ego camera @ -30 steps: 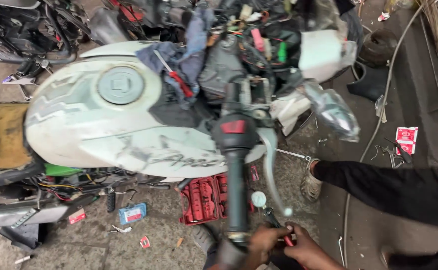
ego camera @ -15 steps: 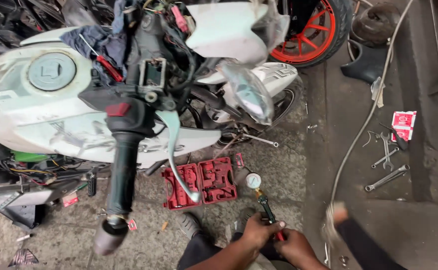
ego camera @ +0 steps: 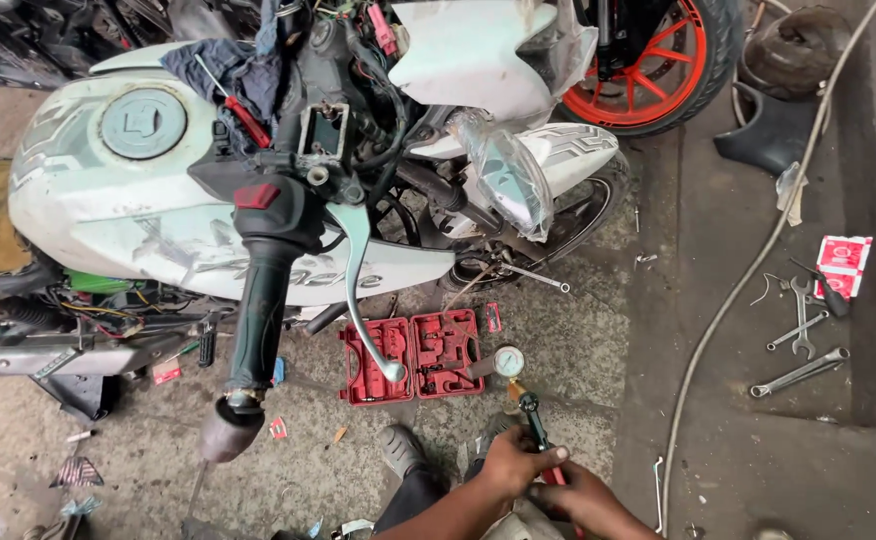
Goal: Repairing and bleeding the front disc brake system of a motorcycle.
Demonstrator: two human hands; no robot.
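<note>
- The left hand point(ego camera: 506, 462) was closed around the black shaft of a hand pump point(ego camera: 536, 432) low in the middle of the view, gripping it just under the upper end.
- The right hand point(ego camera: 580, 500) was closed around the red handle of the same pump, just beside the left hand, so both hands were clamped on the one tool.
- The pump rose from the hands toward a round pressure gauge point(ego camera: 509, 361) with a white dial, joined to it by a brass fitting.
- The gauge lay over the right edge of an open red tool case point(ego camera: 413, 355) that sat on the concrete floor point(ego camera: 578, 330).
- A grey shoe point(ego camera: 399, 449) showed just left of the hands, below the case.
- A white motorcycle point(ego camera: 118, 200) with its fairing stripped filled the upper left; its fuel cap point(ego camera: 144, 123) faced up.
- The handlebar grip point(ego camera: 260, 320) pointed toward the camera, with the silver brake lever point(ego camera: 358, 290) curving beside it.
- A red-handled screwdriver point(ego camera: 241, 115) lay on a blue rag point(ego camera: 223, 65) on the tank.
- An orange wheel point(ego camera: 658, 60) stood at the top right.
- Several wrenches point(ego camera: 800, 340) lay well apart to the right, near a red and white packet point(ego camera: 843, 262).
- A pale hose point(ego camera: 748, 270) ran across the floor between the case and the wrenches.
</note>
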